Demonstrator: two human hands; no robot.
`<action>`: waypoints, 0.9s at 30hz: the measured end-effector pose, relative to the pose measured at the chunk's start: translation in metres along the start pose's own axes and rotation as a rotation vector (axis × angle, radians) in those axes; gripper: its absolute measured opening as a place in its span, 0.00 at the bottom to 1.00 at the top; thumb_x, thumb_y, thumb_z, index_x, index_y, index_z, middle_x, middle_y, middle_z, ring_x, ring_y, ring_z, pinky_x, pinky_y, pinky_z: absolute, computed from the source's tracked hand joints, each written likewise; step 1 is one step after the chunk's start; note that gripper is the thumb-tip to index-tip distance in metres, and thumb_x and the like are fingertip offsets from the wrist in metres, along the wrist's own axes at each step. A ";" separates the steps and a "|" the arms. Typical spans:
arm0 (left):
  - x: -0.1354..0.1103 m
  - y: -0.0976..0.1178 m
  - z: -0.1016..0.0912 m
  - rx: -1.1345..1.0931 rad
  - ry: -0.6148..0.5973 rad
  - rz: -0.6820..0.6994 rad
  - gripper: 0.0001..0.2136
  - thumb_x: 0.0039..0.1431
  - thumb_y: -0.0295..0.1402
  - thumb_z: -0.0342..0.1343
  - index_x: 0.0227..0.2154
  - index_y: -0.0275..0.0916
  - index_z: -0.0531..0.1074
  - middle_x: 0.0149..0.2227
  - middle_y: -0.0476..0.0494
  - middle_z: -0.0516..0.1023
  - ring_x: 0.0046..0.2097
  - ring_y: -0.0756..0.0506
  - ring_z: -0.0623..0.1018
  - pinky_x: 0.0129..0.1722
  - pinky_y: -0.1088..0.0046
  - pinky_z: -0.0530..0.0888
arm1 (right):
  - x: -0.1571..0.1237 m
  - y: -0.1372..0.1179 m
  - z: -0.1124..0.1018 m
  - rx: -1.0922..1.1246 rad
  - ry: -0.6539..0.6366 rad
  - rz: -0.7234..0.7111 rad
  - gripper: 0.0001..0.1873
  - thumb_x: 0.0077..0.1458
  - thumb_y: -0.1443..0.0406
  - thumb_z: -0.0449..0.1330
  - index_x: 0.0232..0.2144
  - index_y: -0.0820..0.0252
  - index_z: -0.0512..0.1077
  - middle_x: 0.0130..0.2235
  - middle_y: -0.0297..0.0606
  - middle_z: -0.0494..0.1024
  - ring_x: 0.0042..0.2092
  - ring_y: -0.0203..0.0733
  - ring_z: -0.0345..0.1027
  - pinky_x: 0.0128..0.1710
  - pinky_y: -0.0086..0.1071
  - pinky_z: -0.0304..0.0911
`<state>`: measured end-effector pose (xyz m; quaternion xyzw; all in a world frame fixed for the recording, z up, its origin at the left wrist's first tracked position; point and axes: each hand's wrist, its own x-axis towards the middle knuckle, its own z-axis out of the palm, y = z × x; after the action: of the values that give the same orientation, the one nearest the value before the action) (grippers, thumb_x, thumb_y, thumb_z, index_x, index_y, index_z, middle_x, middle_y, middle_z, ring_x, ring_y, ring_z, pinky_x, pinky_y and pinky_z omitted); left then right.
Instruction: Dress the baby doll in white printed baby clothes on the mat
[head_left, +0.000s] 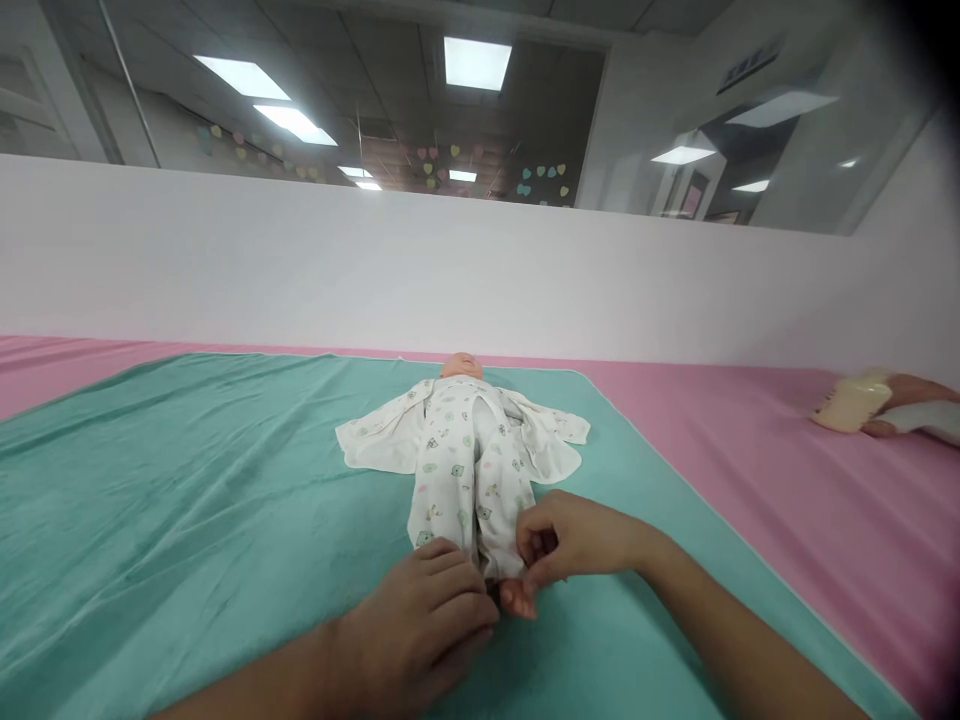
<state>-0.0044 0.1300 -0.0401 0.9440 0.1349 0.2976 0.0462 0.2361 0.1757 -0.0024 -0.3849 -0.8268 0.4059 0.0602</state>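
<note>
A baby doll lies on its back, its head at the far end. It wears white printed baby trousers and a white printed top spread out to both sides. My right hand pinches the trouser cuff on the right leg, with the doll's foot showing below it. Over the end of the left trouser leg lies my left hand, fingers curled; its fingertips and whatever they grip are hidden.
A green blanket with creases lies under the doll, over a pink sheet. At the far right is a cream-coloured object beside skin-toned and whitish shapes I cannot make out. A white wall with windows above closes off the back.
</note>
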 end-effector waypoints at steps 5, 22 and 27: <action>0.000 -0.004 0.000 -0.088 0.164 -0.182 0.05 0.59 0.23 0.46 0.33 0.38 0.65 0.26 0.47 0.69 0.29 0.50 0.67 0.33 0.71 0.63 | -0.007 -0.012 0.002 -0.264 0.221 -0.013 0.17 0.40 0.59 0.67 0.33 0.58 0.68 0.32 0.29 0.70 0.31 0.33 0.60 0.25 0.25 0.50; 0.010 0.002 0.010 0.007 0.104 -0.403 0.11 0.50 0.24 0.53 0.37 0.39 0.62 0.34 0.47 0.70 0.36 0.45 0.68 0.40 0.65 0.63 | 0.009 -0.014 0.039 -0.672 0.554 -0.479 0.03 0.50 0.69 0.50 0.25 0.59 0.62 0.26 0.31 0.65 0.28 0.32 0.54 0.26 0.29 0.45; 0.010 0.000 0.010 -0.010 0.117 -0.382 0.05 0.52 0.23 0.50 0.31 0.39 0.62 0.31 0.48 0.69 0.34 0.47 0.67 0.37 0.66 0.63 | 0.007 -0.013 0.049 -0.695 0.577 -0.565 0.06 0.51 0.65 0.51 0.23 0.59 0.61 0.24 0.30 0.65 0.25 0.31 0.52 0.24 0.31 0.42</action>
<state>0.0092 0.1323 -0.0428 0.8821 0.3126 0.3385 0.0983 0.2033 0.1445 -0.0268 -0.2402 -0.9338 -0.0464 0.2611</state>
